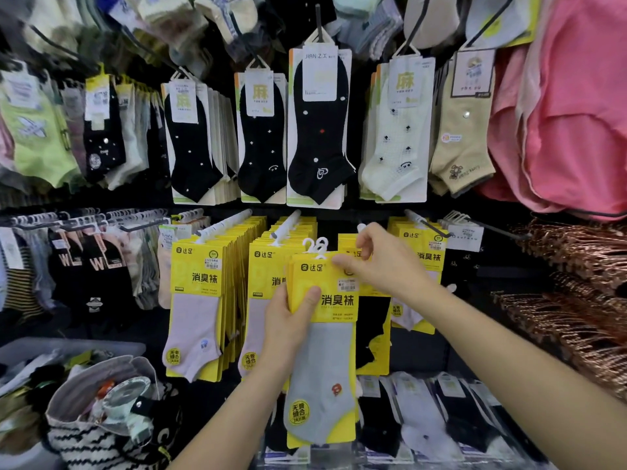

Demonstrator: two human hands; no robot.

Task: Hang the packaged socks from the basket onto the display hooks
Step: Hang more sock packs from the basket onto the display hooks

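Observation:
My left hand (288, 320) grips a small stack of yellow-carded sock packs (324, 354); the front one shows a grey sock. White plastic hangers (317, 245) stick up from the stack's top. My right hand (376, 262) pinches the top right corner of the packs, with its fingers up by the white tip of a display hook (361, 228). Full hooks of the same yellow packs (200, 300) hang to the left, and a pack with a black sock (373, 330) hangs behind the held stack.
A bag and bin of mixed goods (98, 401) sit at the lower left. An upper row of sock packs (319, 130) hangs above. Pink garments (570, 130) and copper-coloured hangers (576, 300) crowd the right. More socks (424, 418) lie on the shelf below.

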